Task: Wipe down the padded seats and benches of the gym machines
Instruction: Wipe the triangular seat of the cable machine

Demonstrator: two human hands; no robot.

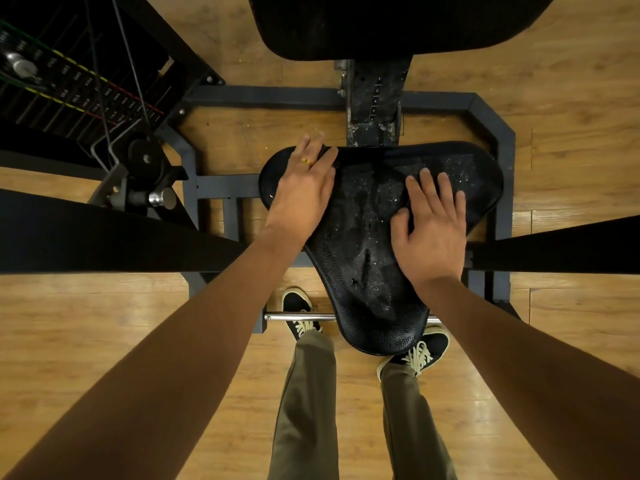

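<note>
Directly below, both arms reach forward and down onto the black padded seat (363,230). The left hand (303,188) lies flat, fingers straight and close together, over the seat's far left corner. The right hand (431,230) rests flat on its right half, fingers spread. The seat's narrow end points toward the person's shoes (420,353).

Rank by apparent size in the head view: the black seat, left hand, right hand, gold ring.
1. seat
2. left hand and right hand: they look about alike, so unranked
3. ring, smallest
</note>
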